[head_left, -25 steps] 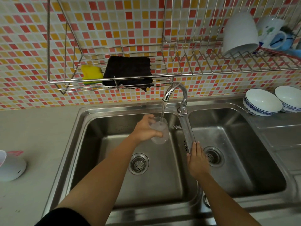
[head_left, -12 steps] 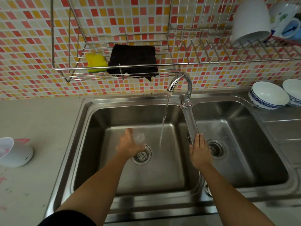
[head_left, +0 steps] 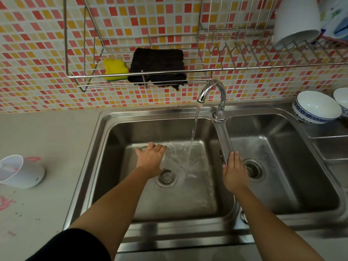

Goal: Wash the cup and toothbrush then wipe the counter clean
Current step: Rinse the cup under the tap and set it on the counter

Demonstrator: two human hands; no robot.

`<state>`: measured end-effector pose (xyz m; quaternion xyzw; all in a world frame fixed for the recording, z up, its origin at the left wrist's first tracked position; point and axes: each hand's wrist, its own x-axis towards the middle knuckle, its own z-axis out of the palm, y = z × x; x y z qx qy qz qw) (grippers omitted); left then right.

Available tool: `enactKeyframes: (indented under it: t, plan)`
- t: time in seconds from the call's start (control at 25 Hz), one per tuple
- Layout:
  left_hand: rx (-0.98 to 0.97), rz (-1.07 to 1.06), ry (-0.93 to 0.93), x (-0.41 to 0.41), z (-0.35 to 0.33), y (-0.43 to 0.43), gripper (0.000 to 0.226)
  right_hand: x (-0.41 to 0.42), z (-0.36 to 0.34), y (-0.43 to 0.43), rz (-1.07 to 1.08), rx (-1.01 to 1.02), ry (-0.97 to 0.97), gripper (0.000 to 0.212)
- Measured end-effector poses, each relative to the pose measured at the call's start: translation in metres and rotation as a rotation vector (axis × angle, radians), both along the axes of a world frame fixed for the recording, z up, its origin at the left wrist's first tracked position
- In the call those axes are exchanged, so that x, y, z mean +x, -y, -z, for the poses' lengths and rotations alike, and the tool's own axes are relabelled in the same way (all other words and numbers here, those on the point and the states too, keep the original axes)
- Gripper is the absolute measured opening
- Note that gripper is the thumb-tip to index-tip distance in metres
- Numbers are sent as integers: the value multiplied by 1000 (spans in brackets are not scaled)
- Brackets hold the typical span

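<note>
My left hand [head_left: 150, 159] is low in the left basin [head_left: 116, 166] of the steel sink, shut on a small clear cup [head_left: 143, 148]. The hand covers most of the cup; only a bit of its rim shows past the knuckles. Water fans out over the basin floor just right of that hand. The faucet [head_left: 212, 89] runs, and its stream lands right of the cup. My right hand [head_left: 234, 172] lies flat and empty on the divider between the two basins. No toothbrush is in view.
A white tilted holder [head_left: 20, 172] stands on the grey counter [head_left: 47, 138] at left, with pink smears [head_left: 5, 202] near it. A wire rack [head_left: 79, 76] above holds a yellow sponge [head_left: 114, 69] and a dark cloth [head_left: 157, 66]. Bowls [head_left: 316, 108] sit at right.
My left hand has taken the cup out from under the stream, down and left into the basin, and water now spreads across the basin floor. My right hand has stayed on the divider.
</note>
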<state>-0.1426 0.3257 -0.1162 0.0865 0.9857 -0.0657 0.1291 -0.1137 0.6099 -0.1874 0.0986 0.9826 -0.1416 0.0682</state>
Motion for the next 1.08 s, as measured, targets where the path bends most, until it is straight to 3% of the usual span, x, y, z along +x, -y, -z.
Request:
enactKeyframes:
  t: [0.28,0.4,0.48,0.6,0.72,0.8,0.88,0.96,1.08]
  plan:
    - [-243,289,-150,-9,-11,-16,82,-1,-5,1,4,6,-44,59]
    - [-227,289,-175,-14,-13,-20,79,-21,-19,5,1,-43,-120,60]
    - [-3,56,-151,-19,-13,-20,76,-50,-34,11,-42,-123,-178,58]
    - [634,-390,-51,-30,-8,-18,79,-109,-58,21,-134,-172,-237,59]
    - [1058,-589,-36,-34,-8,-16,81,-157,-64,27,-281,-98,-139,46]
    - [1128,-606,-18,-34,-15,-16,81,-172,-67,28,-282,-98,-42,23]
    - [1134,-590,0,-33,-20,-15,84,-175,-71,27,-147,-265,-34,25]
    - [1132,-558,3,-33,-22,-15,82,-172,-68,18,9,-482,-161,26]
    - [1205,-531,-1,-29,-19,-16,80,-166,-67,6,53,-569,-387,24]
